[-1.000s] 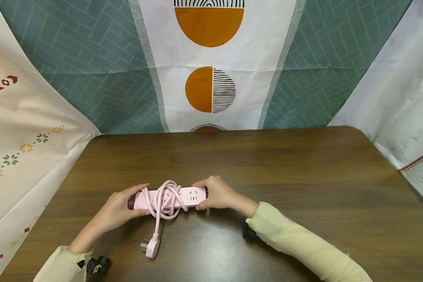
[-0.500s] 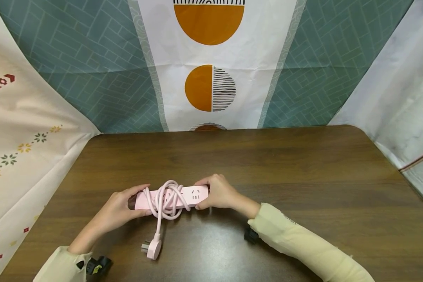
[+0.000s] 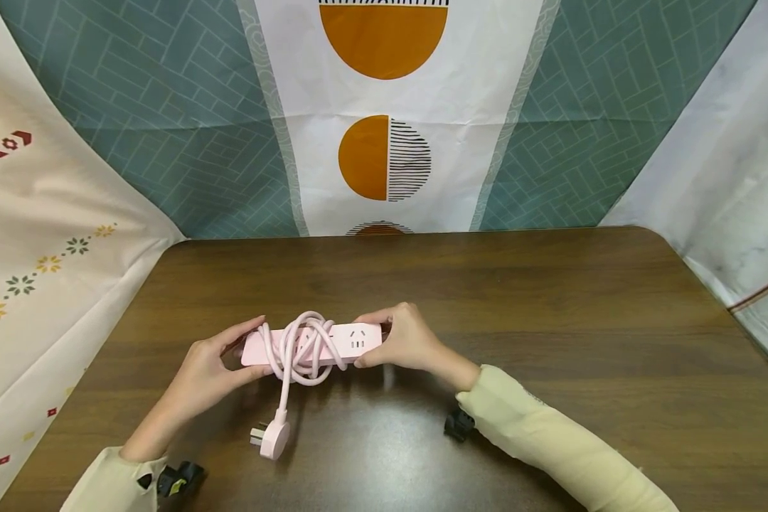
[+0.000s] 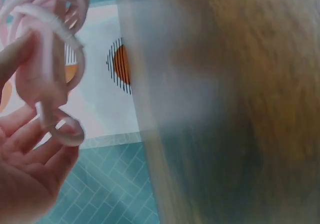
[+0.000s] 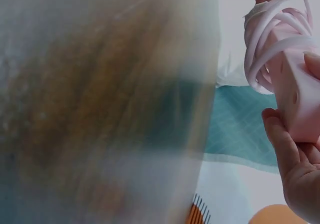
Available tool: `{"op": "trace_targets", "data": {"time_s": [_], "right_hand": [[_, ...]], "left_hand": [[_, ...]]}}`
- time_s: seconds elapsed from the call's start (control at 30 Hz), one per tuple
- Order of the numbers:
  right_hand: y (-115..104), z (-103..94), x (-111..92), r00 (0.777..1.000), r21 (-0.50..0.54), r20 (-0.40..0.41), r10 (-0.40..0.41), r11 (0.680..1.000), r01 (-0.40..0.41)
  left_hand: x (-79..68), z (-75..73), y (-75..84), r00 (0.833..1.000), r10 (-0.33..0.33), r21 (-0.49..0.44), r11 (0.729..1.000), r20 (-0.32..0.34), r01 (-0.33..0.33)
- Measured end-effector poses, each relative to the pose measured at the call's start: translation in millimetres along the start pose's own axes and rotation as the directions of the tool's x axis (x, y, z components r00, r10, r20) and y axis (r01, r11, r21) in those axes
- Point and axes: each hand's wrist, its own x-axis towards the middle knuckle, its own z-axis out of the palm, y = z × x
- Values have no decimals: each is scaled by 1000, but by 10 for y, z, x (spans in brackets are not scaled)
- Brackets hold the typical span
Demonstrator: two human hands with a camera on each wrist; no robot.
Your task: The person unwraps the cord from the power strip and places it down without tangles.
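A pink power strip [image 3: 352, 340] is held level between both hands, its pink cord [image 3: 288, 355] wound in loops round its middle and left part. From the loops the plug [image 3: 274, 436] hangs down in front, metal prongs pointing left. My left hand [image 3: 206, 366] grips the strip's left end, thumb on the near side and fingers on the far side. At the opposite end my right hand [image 3: 404, 340] pinches the strip the same way. In the left wrist view the cord's small loop [image 4: 65, 131] bends out of the strip's end by the fingers.
The brown wooden table [image 3: 550, 306] lies below. A teal and white patterned cloth [image 3: 230, 178] hangs behind it, a cream cloth [image 3: 70, 192] at the left and a whitish cloth [image 3: 736, 178] at the right. Dark wrist cameras [image 3: 459, 424] sit at both cuffs.
Both hands have raised the power strip, so it stands slightly higher in the head view. The plug has swung a little leftward and up with it. Both hands keep their grip.
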Motion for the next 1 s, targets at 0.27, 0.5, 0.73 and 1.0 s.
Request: {"op": "trace_targets", "data": {"time_s": [0.27, 0.5, 0.73, 1.0], "right_hand": [[-38, -36, -5, 998, 117, -30, 61, 991, -57], [-45, -47, -39, 997, 170, -34, 72, 983, -65], [-25, -59, -50, 997, 226, -24, 75, 972, -68], [-56, -81, -36, 999, 238, 12, 38, 970, -40]], "left_hand": [[9, 22, 56, 986, -57, -115, 993, -154, 39], [14, -14, 72, 996, -92, -70, 993, -22, 90], [8, 25, 80, 994, -105, 1, 994, -34, 105], [5, 16, 113, 982, -184, -22, 983, -52, 183]]}}
